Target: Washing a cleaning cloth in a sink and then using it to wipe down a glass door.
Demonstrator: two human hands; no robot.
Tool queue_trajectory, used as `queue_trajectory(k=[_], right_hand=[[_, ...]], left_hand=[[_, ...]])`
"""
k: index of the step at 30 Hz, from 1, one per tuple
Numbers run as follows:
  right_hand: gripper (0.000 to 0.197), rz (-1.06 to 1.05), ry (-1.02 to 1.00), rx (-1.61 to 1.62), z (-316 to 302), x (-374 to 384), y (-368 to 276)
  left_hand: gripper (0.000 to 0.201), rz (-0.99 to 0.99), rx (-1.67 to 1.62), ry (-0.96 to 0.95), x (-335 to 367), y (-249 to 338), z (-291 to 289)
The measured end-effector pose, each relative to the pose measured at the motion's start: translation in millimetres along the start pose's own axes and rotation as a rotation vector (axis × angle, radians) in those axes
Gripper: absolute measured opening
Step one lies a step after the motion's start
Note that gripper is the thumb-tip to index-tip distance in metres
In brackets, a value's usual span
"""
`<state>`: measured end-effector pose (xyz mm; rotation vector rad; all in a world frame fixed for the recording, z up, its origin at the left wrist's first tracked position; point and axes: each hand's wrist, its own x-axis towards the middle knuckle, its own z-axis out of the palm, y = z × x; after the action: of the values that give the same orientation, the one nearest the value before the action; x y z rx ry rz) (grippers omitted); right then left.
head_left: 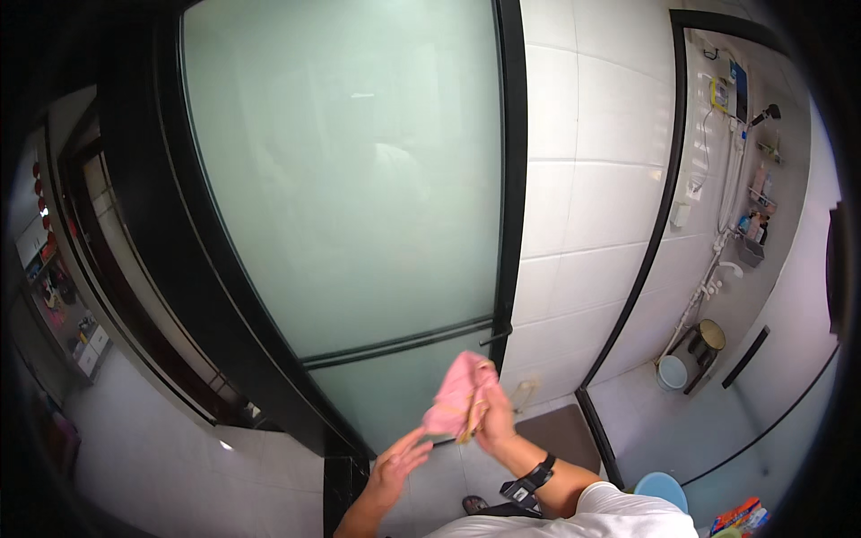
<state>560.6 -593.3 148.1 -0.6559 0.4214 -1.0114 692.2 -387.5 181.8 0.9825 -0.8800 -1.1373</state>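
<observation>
A folded pink cloth (456,399) with yellowish edges is gripped in my right hand (496,421), held up in front of me. My left hand (400,464) has its fingers stretched toward the cloth's lower left corner; whether they touch it I cannot tell. Just beyond the cloth stands a frosted glass door (359,197) in a black frame, with a dark handle (495,336) on its right side. A black band with a small device sits on my right wrist.
White tiles (587,179) cover the wall right of the door. A brown mat (560,439) lies on the floor. Farther right is a shower area with a pale bucket (671,372) and bottles on shelves. A blue basin (661,489) stands near me at lower right. An open passage lies left.
</observation>
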Motion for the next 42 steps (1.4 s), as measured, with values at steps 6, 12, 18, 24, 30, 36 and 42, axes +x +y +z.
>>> queue_trajectory(k=[6,12,18,24,30,36,42], right_hand=[[0.052,-0.539,-0.002,-0.277,-35,123,-77],[0.056,-0.813,0.214,-0.936,-41,206,-59],[0.055,-1.028,0.241,-1.211,-5,231,-57],[0.053,-1.292,0.201,-1.316,41,254,-118],[0.059,-1.728,0.02,-1.255,156,286,-253],[0.046,-2.105,-0.128,-1.236,276,305,-405],[0.054,-1.866,-0.238,-1.57,159,299,-331]], left_hand=[[0.074,-0.161,0.108,0.209,13,-16,-31],[0.071,-0.099,0.086,0.231,55,-18,-32],[0.074,-0.084,0.03,0.226,58,-40,-52],[0.07,-0.087,0.003,0.304,58,-49,-68],[0.069,-0.098,0.024,0.31,65,-40,-67],[0.069,-0.242,0.026,0.354,93,-47,-75],[0.072,-0.311,0.033,0.306,113,-48,-61]])
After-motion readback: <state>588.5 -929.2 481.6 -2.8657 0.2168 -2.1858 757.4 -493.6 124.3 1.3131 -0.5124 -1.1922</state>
